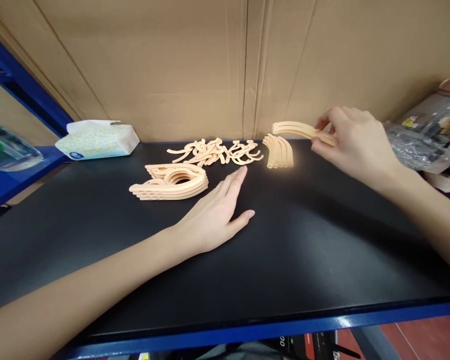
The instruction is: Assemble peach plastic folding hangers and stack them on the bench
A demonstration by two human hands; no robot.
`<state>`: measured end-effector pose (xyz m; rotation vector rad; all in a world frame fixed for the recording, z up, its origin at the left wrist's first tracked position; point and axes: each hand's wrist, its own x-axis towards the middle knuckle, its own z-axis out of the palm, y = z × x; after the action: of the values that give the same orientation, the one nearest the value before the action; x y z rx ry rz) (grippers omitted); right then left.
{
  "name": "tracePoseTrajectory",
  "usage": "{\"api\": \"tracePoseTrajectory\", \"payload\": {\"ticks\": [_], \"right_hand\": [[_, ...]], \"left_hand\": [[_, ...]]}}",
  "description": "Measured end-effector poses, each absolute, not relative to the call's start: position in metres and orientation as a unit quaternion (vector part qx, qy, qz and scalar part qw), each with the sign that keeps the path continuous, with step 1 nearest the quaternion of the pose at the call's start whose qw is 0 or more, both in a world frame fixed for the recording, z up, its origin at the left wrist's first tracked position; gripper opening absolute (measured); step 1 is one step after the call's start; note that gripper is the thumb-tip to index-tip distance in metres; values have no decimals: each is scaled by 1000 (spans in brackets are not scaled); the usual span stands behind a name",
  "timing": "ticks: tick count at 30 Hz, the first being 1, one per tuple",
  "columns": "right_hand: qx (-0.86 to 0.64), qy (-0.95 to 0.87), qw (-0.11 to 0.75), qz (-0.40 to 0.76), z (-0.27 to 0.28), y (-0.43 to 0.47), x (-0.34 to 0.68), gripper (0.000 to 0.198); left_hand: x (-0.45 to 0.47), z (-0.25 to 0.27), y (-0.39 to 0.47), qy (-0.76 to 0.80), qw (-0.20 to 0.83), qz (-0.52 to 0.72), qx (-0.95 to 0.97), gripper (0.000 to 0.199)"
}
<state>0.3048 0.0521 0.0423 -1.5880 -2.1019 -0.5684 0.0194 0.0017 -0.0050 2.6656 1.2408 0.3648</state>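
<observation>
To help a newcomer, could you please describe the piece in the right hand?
Find the far side of the black tabletop, right of centre. There the right hand pinches a pale, curved strip. Unlike the similar strips bunched just below, it is held off the surface.

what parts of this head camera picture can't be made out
- Head view: part of the curved strip in the right hand, covered by that hand.
- Head view: the palm of the left hand, hidden behind its back.
- Head view: the exact count in the heap of small pieces, which overlap one another.
- Head view: the rest of the clear container, cut off by the left edge.
</observation>
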Motion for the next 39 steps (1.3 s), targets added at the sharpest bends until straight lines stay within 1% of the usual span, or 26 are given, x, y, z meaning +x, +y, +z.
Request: {"api": "tracePoseTrajectory", "payload": {"ticks": [1,3,6,9,14,16,18,25,31,39], "right_hand": [[-530,-792,233,-194,41,47,299,16],[-433,-861,226,-143,36,36,286,14],[-332,-923,184,-61,25,21,267,7],[-298,-935,189,-22,17,11,256,7],[-291,-938,187,-5,13,9,252,7],[-292,-938,184,5,11,10,253,8],[-293,-939,181,17,9,11,253,11],[-302,-938,161,54,8,8,253,17],[-311,-934,160,67,9,7,252,16],[-317,-934,131,97,13,4,250,13]], "left_hand": [[19,-5,2,428,91,144,888,77],[19,-6,2,438,86,182,876,81],[20,-6,3,437,77,204,872,76],[20,-4,3,434,68,195,877,59],[21,-2,3,420,54,202,883,25],[21,-1,3,409,55,199,889,17],[22,0,2,404,60,193,892,12],[23,3,2,397,66,177,898,8],[22,2,1,397,75,179,897,6],[23,3,2,385,78,170,904,6]]}}
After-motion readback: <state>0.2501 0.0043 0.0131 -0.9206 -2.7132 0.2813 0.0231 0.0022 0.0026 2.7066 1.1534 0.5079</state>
